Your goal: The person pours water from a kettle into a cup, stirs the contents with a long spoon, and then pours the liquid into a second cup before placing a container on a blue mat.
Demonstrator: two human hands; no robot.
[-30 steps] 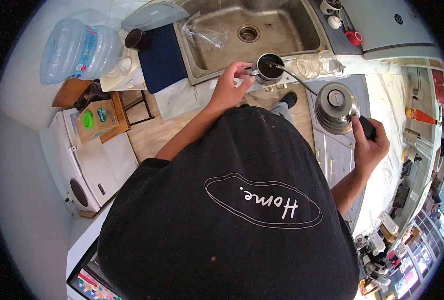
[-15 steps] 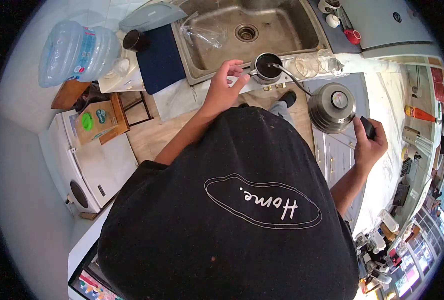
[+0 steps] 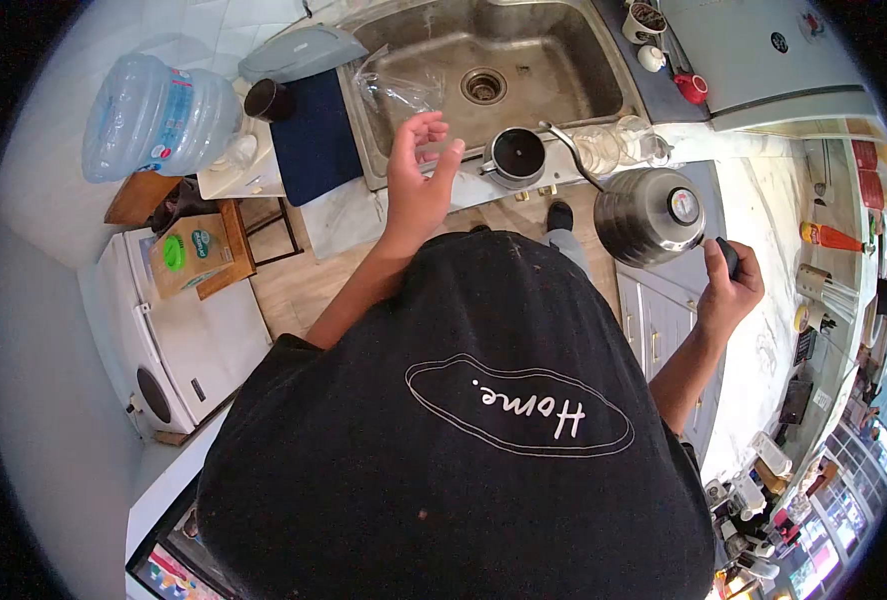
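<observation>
My right hand (image 3: 732,290) is closed round the black handle of a steel gooseneck kettle (image 3: 639,215), which has a round dial on its lid. The kettle's thin curved spout ends just right of a metal cup (image 3: 516,183) holding dark liquid. That cup stands at the sink's front edge, its handle pointing left. Left of it, my left hand (image 3: 422,180) hovers with fingers apart and slightly bent, touching nothing. Several clear glasses (image 3: 619,145) stand right of the cup, partly behind the kettle's spout.
Behind the cup lies a steel sink (image 3: 554,80) with clear plastic wrap (image 3: 394,80) in its left part. To the left are a dark cup (image 3: 269,101), a navy cloth (image 3: 314,135) and a large water bottle (image 3: 154,120). A red cup (image 3: 692,88) sits at the back right.
The kettle's spout has moved from over the metal cup to its right, and the kettle has tilted. My left hand has moved left, away from the cup handle.
</observation>
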